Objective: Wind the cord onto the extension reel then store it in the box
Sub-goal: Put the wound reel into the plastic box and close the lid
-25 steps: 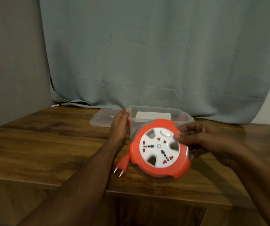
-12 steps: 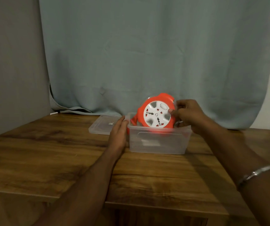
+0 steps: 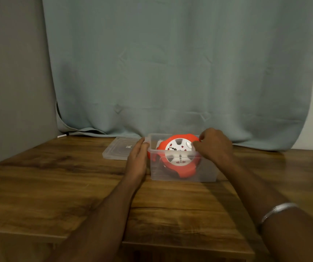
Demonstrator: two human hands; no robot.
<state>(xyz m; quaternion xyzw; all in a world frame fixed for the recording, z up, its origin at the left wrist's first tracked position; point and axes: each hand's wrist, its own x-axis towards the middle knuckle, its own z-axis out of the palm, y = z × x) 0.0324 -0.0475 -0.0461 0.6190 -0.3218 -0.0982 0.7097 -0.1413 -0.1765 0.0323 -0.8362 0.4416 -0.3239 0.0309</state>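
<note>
Round orange reel (image 3: 179, 157) inside clear plastic box (image 3: 204, 173).

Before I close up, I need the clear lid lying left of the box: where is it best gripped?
Take the lid by its near long edge, coming from the front left. It lies flat on the table, so only its rim offers a hold, and the left hand, resting against the box, is right beside it.

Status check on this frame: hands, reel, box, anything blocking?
Left hand open, flat against the box side. Right hand grips the reel at its upper edge, reel tilted, partly inside the box. Lid off, lying left of it. Nothing blocking.
</note>
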